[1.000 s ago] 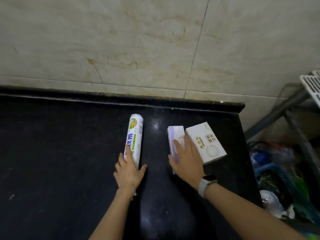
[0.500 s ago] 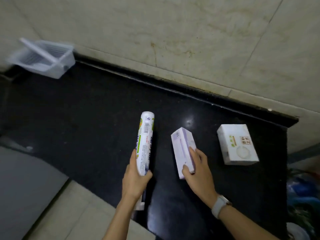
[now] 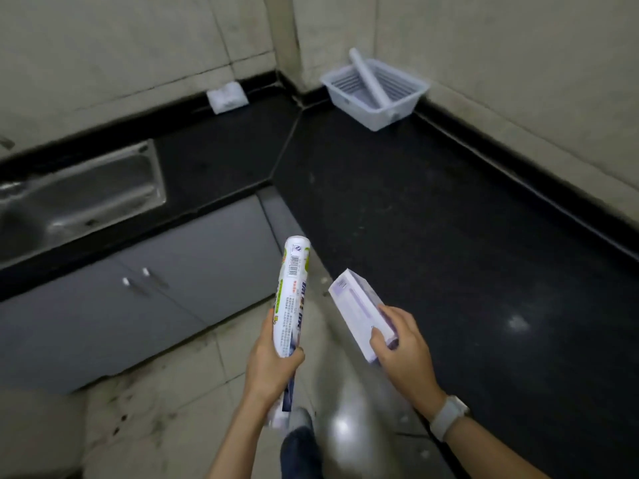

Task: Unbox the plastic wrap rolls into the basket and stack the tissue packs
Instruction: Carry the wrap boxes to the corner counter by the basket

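My left hand [image 3: 269, 366] grips a long plastic wrap roll box [image 3: 293, 292], white with green and blue print, held upright over the floor. My right hand [image 3: 403, 350] holds a white and purple tissue pack [image 3: 359, 309] by its near end, lifted off the black counter [image 3: 449, 219]. In the far corner of the counter stands a clear plastic basket [image 3: 404, 105] with one bare white roll [image 3: 368, 76] leaning in it. A second white tissue pack [image 3: 227, 97] lies against the wall on the left counter.
A steel sink [image 3: 79, 195] is set in the left counter. Below it are grey cabinet doors [image 3: 138, 305] with small handles. The tiled floor [image 3: 179, 392] lies under my hands, and my shoe shows at the bottom.
Both hands have lifted the roll box and the tissue pack off the counter. My view has swung left, bringing the corner basket and the sink into sight; the other white pack on the right is out of view.
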The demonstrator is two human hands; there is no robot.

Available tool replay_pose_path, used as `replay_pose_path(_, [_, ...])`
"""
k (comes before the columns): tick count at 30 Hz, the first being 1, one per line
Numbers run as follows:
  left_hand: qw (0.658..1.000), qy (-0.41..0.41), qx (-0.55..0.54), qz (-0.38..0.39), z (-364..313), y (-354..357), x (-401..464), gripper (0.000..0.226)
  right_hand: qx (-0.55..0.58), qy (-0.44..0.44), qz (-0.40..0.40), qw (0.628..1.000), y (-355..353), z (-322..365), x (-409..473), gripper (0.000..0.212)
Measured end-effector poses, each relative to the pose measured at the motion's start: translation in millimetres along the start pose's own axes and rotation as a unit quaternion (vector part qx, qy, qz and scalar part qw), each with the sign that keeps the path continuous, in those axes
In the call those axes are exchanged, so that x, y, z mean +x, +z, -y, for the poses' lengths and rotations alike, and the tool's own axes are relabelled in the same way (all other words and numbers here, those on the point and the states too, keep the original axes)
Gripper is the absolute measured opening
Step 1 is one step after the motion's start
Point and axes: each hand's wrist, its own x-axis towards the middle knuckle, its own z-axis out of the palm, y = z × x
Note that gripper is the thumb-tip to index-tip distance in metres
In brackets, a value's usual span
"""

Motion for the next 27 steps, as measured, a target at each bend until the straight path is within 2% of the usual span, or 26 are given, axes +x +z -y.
replay_pose_path(5, [1.0, 0.004, -0.006, -0.009, 23, -91, 93, 0.069, -0.001, -0.02, 0.012, 1.0, 103, 71, 71, 0.039])
replay_pose_path(10, [1.0, 0.009, 0.006, -0.01, 31, -146, 172, 0.071, -0.01, -0.031, 0.051, 0.998, 163, 121, 127, 0.042])
replay_pose_path(13, [0.999, 0.012, -0.03, 0.023, 27, -155, 226, 0.076, -0.014, -0.022, 0.031, 0.999, 179, 138, 169, 0.041])
replay_pose_path(18, [0.995, 0.062, -0.062, 0.055, -3, -150, 331, 0.074, -0.032, -0.044, -0.018, 0.998, 196, 153, 263, 0.04])
replay_pose_path(22, [0.995, 0.082, 0.014, 0.058, -43, -141, 429, 0.083, -0.015, -0.027, -0.054, 0.998, 206, 160, 351, 0.039])
replay_pose_path(27, [0.988, 0.047, 0.091, 0.114, -99, -121, 543, 0.088, -0.004, 0.014, -0.084, 0.996, 205, 168, 445, 0.039])
